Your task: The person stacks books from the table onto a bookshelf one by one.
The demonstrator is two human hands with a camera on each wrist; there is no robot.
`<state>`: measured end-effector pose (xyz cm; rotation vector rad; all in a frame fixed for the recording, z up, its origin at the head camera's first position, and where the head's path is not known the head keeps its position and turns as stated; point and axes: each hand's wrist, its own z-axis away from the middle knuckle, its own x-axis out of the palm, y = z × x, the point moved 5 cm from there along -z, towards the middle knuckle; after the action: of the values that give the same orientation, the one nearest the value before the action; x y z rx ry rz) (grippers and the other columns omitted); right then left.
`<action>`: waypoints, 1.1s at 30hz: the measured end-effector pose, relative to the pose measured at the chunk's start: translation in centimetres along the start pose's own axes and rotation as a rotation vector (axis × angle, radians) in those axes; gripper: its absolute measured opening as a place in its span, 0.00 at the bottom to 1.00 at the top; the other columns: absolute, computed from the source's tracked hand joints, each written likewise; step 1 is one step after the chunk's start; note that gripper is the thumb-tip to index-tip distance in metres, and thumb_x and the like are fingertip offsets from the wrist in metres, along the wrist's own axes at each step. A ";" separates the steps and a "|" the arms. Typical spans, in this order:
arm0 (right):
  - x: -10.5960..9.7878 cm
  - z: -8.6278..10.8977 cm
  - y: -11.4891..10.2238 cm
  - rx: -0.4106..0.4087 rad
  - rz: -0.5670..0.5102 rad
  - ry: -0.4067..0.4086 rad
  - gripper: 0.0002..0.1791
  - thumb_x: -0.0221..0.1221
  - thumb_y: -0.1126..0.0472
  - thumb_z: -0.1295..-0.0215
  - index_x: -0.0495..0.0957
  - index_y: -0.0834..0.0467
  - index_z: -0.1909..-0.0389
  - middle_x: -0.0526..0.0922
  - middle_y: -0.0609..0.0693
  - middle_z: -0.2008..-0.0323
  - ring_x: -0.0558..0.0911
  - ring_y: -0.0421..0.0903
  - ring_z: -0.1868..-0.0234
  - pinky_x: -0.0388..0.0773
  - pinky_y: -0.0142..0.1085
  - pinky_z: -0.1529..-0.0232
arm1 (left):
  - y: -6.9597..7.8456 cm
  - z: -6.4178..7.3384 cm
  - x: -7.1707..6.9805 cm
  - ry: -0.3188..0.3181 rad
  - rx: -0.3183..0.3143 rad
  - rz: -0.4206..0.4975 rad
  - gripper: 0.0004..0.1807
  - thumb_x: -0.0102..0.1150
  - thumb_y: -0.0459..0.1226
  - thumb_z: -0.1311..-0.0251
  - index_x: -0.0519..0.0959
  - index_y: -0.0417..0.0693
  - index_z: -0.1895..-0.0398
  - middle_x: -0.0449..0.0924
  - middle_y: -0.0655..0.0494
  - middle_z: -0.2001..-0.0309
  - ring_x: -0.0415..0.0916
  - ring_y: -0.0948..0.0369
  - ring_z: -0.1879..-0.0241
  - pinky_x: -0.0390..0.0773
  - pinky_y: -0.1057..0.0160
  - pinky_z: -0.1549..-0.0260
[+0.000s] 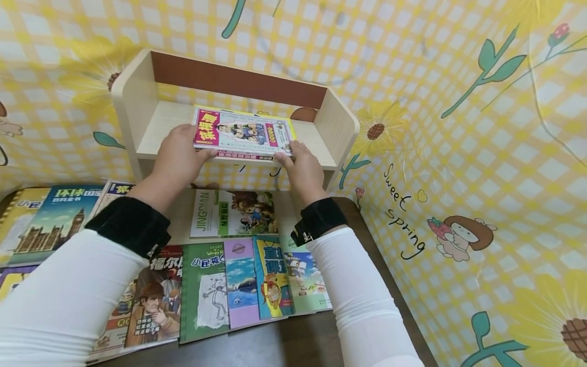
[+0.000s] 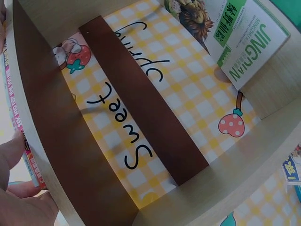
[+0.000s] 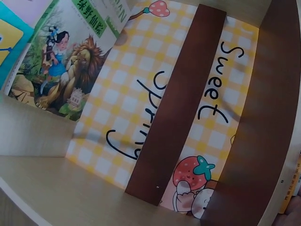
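Pale wood forms the two-level shelf [image 1: 337,130] we see against a yellow-checked, flower-printed wall covering [image 1: 412,148]. A flat stack of books [image 1: 245,133], with a pink-titled cover uppermost, is at the middle of its upper board, close to the front edge; we cannot tell whether the stack's whole weight rests there. The person's left grip [image 1: 176,155] holds the left end, thumb at the front, and the right grip [image 1: 303,165] pinches the right end, each parted only as far as the books need. Black wristbands [image 1: 133,224] and white sleeves [image 1: 367,300] run down towards us. Below, we find a JINGDIAN book [image 1: 234,214] lying face up on the lower board. Nearer us, over a dark tabletop [image 1: 257,346], more books lie side by side, among them a green book [image 1: 204,295] and, further left, a clock-tower book [image 1: 55,224]
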<state>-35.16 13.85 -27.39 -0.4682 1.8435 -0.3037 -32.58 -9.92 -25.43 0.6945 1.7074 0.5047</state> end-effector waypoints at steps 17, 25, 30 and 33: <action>-3.1 11.4 6.5 -0.171 -0.126 0.186 0.37 0.61 0.52 0.35 0.61 0.62 0.30 0.60 0.57 0.28 0.57 0.52 0.27 0.54 0.48 0.29 | -1.3 9.3 0.1 0.173 0.320 -0.121 0.45 0.69 0.37 0.45 0.55 0.36 0.27 0.45 0.34 0.26 0.55 0.31 0.35 0.64 0.30 0.46; -1.9 17.4 13.1 0.132 -0.180 0.127 0.38 0.60 0.49 0.34 0.58 0.57 0.27 0.54 0.54 0.26 0.58 0.56 0.28 0.62 0.54 0.34 | -5.0 14.4 2.6 0.161 0.373 -0.164 0.51 0.75 0.39 0.58 0.59 0.38 0.29 0.49 0.32 0.28 0.47 0.34 0.30 0.53 0.28 0.40; 0.0 19.2 16.4 0.287 -0.165 0.077 0.39 0.60 0.49 0.34 0.56 0.58 0.27 0.53 0.59 0.26 0.56 0.59 0.28 0.61 0.57 0.34 | -7.6 16.4 4.7 0.114 0.380 -0.176 0.50 0.75 0.38 0.60 0.62 0.39 0.30 0.48 0.31 0.28 0.43 0.35 0.29 0.46 0.29 0.37; 1.4 20.2 18.1 0.372 -0.143 0.046 0.40 0.60 0.49 0.34 0.57 0.60 0.27 0.54 0.61 0.27 0.57 0.61 0.28 0.60 0.57 0.34 | -9.1 17.2 6.0 0.075 0.359 -0.190 0.48 0.75 0.38 0.60 0.63 0.38 0.31 0.46 0.31 0.28 0.42 0.35 0.28 0.47 0.27 0.39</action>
<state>-19.38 29.76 -42.77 -0.3351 1.7490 -0.7442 -18.52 -12.95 -39.84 0.7637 1.9349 0.0909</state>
